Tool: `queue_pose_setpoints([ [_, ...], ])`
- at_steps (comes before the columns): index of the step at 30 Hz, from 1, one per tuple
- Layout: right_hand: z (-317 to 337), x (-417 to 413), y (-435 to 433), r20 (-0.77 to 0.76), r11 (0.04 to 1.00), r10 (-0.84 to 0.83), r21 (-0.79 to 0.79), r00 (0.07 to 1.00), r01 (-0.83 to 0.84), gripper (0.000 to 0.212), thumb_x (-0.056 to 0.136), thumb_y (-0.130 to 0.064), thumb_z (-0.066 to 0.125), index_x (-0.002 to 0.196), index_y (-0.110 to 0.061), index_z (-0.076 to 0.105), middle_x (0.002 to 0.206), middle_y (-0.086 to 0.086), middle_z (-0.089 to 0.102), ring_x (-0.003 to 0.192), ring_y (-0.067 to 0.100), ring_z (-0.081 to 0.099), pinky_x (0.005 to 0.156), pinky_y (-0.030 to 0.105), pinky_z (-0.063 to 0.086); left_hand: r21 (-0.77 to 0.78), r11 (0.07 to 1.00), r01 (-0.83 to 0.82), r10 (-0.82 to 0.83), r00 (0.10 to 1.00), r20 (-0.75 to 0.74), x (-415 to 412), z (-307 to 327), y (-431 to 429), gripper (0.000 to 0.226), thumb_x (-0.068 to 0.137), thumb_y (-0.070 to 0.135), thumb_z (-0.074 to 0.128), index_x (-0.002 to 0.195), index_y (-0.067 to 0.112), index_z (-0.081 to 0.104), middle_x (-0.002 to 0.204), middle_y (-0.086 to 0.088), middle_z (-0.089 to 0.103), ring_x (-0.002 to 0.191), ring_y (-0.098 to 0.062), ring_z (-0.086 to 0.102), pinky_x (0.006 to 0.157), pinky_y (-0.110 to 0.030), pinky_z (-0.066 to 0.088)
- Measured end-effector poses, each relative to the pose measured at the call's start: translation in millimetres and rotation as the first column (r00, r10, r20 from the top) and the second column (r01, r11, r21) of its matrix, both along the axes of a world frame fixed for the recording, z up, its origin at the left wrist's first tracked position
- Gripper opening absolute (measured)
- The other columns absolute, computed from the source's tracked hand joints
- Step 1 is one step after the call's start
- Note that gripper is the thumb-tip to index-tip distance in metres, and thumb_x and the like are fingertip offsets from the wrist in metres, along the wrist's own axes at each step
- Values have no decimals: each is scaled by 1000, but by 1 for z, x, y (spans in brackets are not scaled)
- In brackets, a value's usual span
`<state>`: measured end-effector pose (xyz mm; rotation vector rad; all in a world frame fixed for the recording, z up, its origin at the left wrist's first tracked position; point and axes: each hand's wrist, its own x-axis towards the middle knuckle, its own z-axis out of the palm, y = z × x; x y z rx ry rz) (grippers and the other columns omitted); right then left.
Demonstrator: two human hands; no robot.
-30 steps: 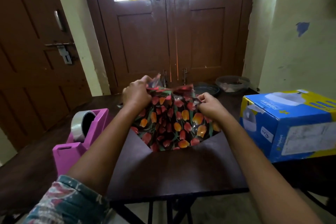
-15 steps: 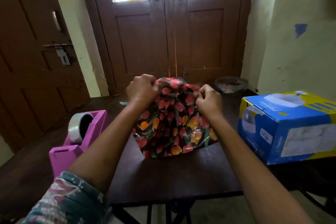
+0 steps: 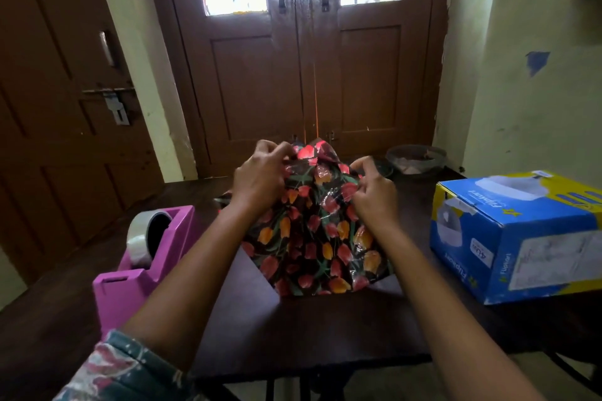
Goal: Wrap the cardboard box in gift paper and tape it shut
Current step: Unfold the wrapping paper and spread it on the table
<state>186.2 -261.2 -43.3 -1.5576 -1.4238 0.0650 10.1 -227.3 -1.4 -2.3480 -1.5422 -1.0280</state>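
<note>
On the dark counter (image 3: 309, 329), a pink tape dispenser (image 3: 136, 273) stands to the left, near the left forearm, with one roll of clear tape (image 3: 140, 238) upright in its cradle. To the right, apart from the right forearm, a blue and yellow box (image 3: 521, 231) lies on its side with printed labels facing the camera. Beyond it, at the far right corner of the counter, sits a dark bowl (image 3: 415, 158) whose contents are too dim to make out. Behind the counter is a brown double door (image 3: 254, 81) with two glass panes, and on the left a second brown door (image 3: 65, 140) with a metal latch.

The gift paper (image 3: 312, 238), black with red and orange tulips, sits in the middle of the counter between the dispenser and the box, bunched up into a peak. What it covers is hidden. The left hand (image 3: 260, 179) grips the paper near its top left, fingers (image 3: 277, 148) curled round a fold. The right hand (image 3: 374, 195) pinches the paper's right edge, its fingers (image 3: 365, 166) bent close together on the glossy sheet. Both forearms cross the near half of the counter; a patterned sleeve (image 3: 120, 371) shows on the left arm.

Count: one sheet of paper, one dispenser, one roll, one box in plain sight, one bowl, two hands
</note>
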Motion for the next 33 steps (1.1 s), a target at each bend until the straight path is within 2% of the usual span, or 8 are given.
queue_pose_setpoints([
  [5, 12, -7, -8, -131, 996, 79, -21, 988, -82, 20, 92, -21, 45, 87, -14, 63, 66, -4, 56, 63, 14, 52, 50, 22, 35, 104, 994, -20, 18, 1000, 23, 10, 8, -6, 20, 87, 42, 60, 95, 25, 63, 94, 7, 53, 82, -12, 56, 63, -27, 36],
  [9, 20, -15, -5, -86, 994, 52, -94, 995, -60, 48, 87, -57, 48, 72, -12, 57, 65, -2, 55, 64, 15, 52, 51, 24, 33, 130, 991, 33, -33, 999, -1, 18, 14, -6, 12, 90, 32, 58, 92, 22, 63, 88, 6, 59, 78, -13, 55, 63, -27, 32],
  [11, 21, -11, 2, -35, 995, -21, -94, 999, 17, 41, 87, -49, 55, 66, -14, 53, 64, 0, 54, 63, 17, 53, 47, 22, 30, 120, 992, 44, -44, 999, 4, 19, 15, -6, 11, 90, 31, 58, 91, 21, 63, 85, 7, 60, 75, -12, 54, 62, -26, 33],
  [15, 13, 5, 12, -67, 989, -98, -120, 993, 90, 40, 89, -25, 54, 51, -16, 43, 57, 4, 49, 65, 22, 51, 46, 28, 28, -74, 997, 2, 16, 971, 238, 3, 19, 11, 8, 88, 25, 64, 88, 18, 67, 78, 6, 59, 71, -9, 55, 58, -20, 38],
  [21, 5, 49, 1, -112, 943, -321, -128, 941, 306, 23, 89, -18, 52, 77, -3, 65, 71, 16, 57, 70, 28, 54, 50, 27, 27, -328, 888, -322, 450, 754, 479, -76, -3, 46, 20, 87, 19, 64, 97, 3, 70, 100, -16, 69, 95, -31, 64, 79, -33, 47],
  [26, 5, 30, 18, -136, 945, -324, -102, 936, 312, 21, 94, -20, 51, 101, -2, 60, 102, 19, 65, 96, 32, 61, 61, 28, 36, -305, 889, -341, 449, 777, 442, -62, -19, 44, 18, 91, 18, 59, 101, 3, 63, 105, -18, 66, 99, -32, 60, 71, -29, 37],
  [30, 3, 38, 21, -124, 919, -388, -128, 913, 373, 30, 95, -19, 50, 121, -4, 45, 115, 20, 61, 103, 31, 60, 71, 32, 45, -267, 848, -459, 514, 834, 199, -58, -26, 38, 26, 95, 18, 53, 119, 8, 50, 109, -16, 64, 100, -33, 60, 68, -34, 37],
  [33, -11, 32, 22, 126, 934, -340, -74, 932, 351, 48, 95, -25, 47, 137, -7, 31, 138, 22, 39, 125, 34, 41, 93, 38, 37, -77, 851, -519, 513, 854, -88, -47, -36, 34, 30, 95, 21, 50, 124, 12, 47, 108, -14, 63, 100, -32, 59, 75, -38, 43],
])
